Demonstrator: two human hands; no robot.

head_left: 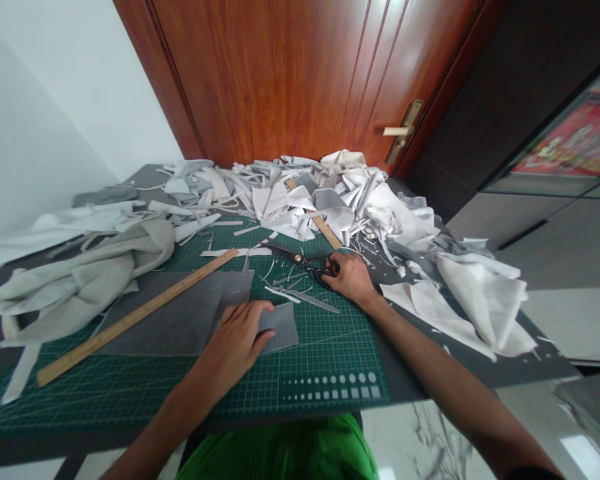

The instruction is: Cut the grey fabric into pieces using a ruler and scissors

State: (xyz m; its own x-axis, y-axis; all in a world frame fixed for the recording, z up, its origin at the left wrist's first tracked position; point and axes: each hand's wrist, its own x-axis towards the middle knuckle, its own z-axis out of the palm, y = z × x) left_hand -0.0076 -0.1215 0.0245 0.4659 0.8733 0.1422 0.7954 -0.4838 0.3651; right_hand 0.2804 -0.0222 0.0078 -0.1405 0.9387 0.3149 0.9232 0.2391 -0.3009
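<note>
Black scissors (299, 259) lie over the green cutting mat (330, 347), blades pointing up and left. My right hand (349, 277) has its fingers closed around their handles. My left hand (241, 330) rests on a small grey fabric piece (283, 327), thumb and index finger apart; part of that piece is hidden beneath it. Left of this hand, a larger grey fabric sheet (165, 320) lies flat. Across the sheet runs a wooden ruler (140, 317), slanting up to the right. Thin fabric strips (310, 298) are scattered between my hands.
White and grey fabric scraps (280, 207) heap along the table's back, partly covering a second wooden ruler (326, 231). A crumpled beige cloth (90, 277) lies left, a white cloth (480, 313) right. Behind the table stands a brown wooden door (280, 80) with a handle (400, 131).
</note>
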